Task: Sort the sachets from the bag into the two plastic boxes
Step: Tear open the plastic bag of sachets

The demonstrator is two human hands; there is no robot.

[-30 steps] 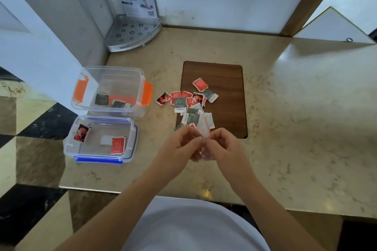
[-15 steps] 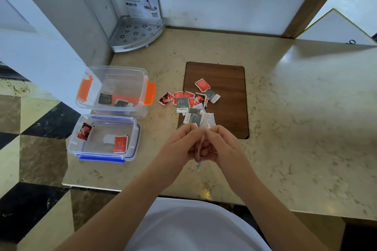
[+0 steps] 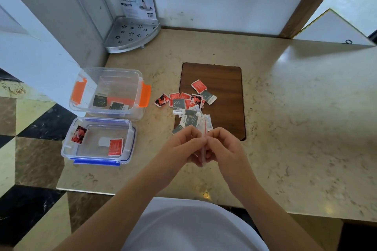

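A small clear plastic bag with a red strip is pinched between my left hand and my right hand, just above the counter's near side. Beyond my fingers lies a loose pile of red and dark green sachets, partly on a brown wooden board. At the left stands a clear box with orange clips holding two dark green sachets. In front of it sits a clear box with a blue clip holding two red sachets.
A metal corner shelf with a printed card stands at the back left against the wall. The beige stone counter stretches bare to the right. Its left edge drops to a chequered floor beside the boxes.
My hands stay together over the same spot, and the bag between them has turned edge-on and been folded narrower. The camera has shifted slightly.
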